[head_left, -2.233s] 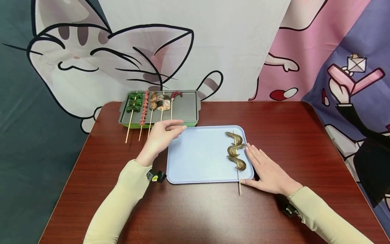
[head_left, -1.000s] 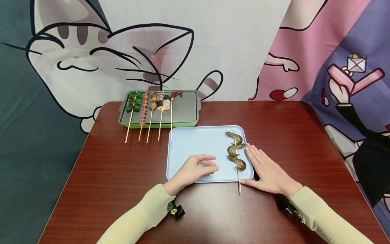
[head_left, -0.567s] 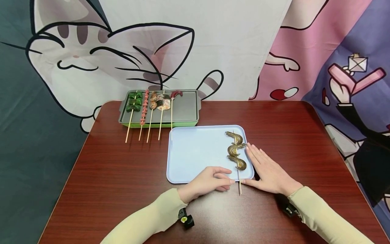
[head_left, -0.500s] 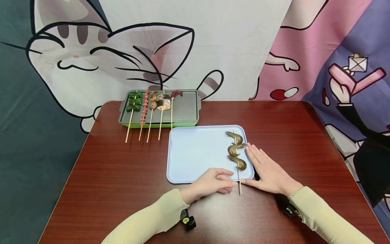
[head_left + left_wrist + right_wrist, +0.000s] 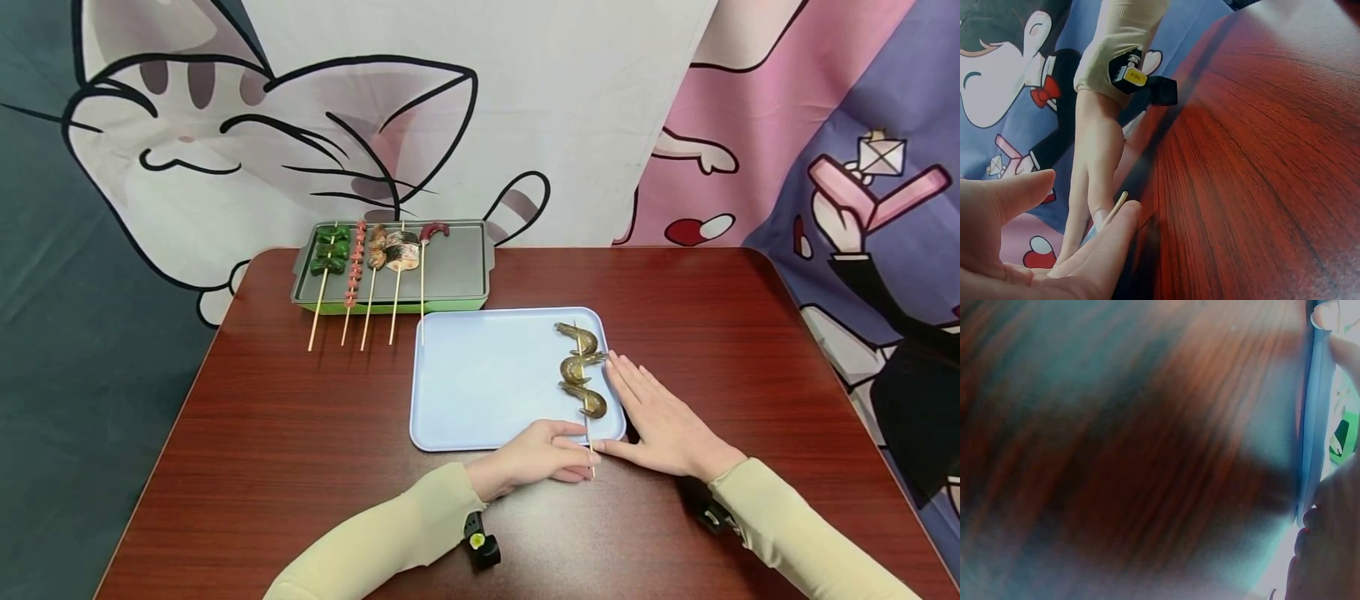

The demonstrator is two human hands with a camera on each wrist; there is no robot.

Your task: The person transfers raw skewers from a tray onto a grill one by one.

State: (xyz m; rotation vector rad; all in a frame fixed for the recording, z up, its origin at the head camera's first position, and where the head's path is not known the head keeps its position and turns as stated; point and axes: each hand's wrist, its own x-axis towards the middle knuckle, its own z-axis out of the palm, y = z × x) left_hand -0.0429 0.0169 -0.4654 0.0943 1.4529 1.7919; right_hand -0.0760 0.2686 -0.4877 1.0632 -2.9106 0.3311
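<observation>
A skewer of shrimp [image 5: 576, 370] lies along the right side of the pale blue tray [image 5: 480, 379], its bare stick sticking out past the front rim. My left hand [image 5: 536, 454] is at that stick end, fingers reaching around it. In the left wrist view, the thumb [image 5: 1029, 194] stands apart from the fingers, and the stick tip [image 5: 1124, 197] shows just beyond them. My right hand [image 5: 663, 421] rests against the tray's right edge with straight fingers, its thumb near the stick. In the right wrist view it borders the tray rim [image 5: 1315, 425].
Behind the tray, towards the left, stands a green grill box [image 5: 465, 267] with a grey top. Several skewers lie on it, including green pieces [image 5: 330, 250], pink pieces [image 5: 355, 267] and a tentacle [image 5: 433, 233]. Their sticks overhang its front. The wooden table [image 5: 712, 308] surrounds both.
My left hand has moved from beside the grill box, forward and right across the tray, to the shrimp skewer's stick. My right hand and the skewers have stayed put.
</observation>
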